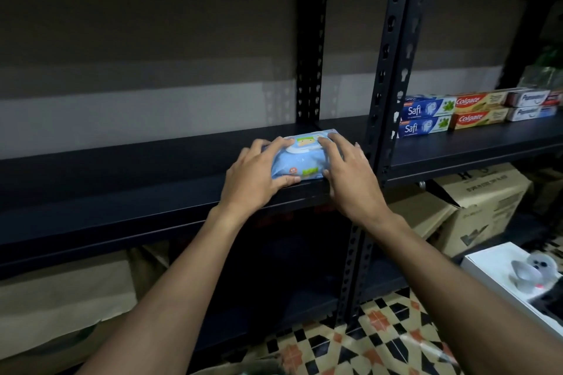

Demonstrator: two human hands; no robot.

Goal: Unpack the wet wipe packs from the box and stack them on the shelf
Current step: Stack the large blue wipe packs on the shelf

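Plainly the wet wipe pack (300, 158) is a soft thing: a film pouch that probably gives under pressure, is fairly heavy with damp wipes, and is likely slick on its wrapper. It is best taken, I judge, by its two short ends, so that it does not sag or slide. It lies flat on the dark shelf (122, 192), close to the front edge and just beside the upright post (393, 70). The left hand (259, 170) and right hand (347, 173) clasp it from either end — fingers spread over the top face, thumbs against the front side — with both forearms stretched forward, converging on the pack.
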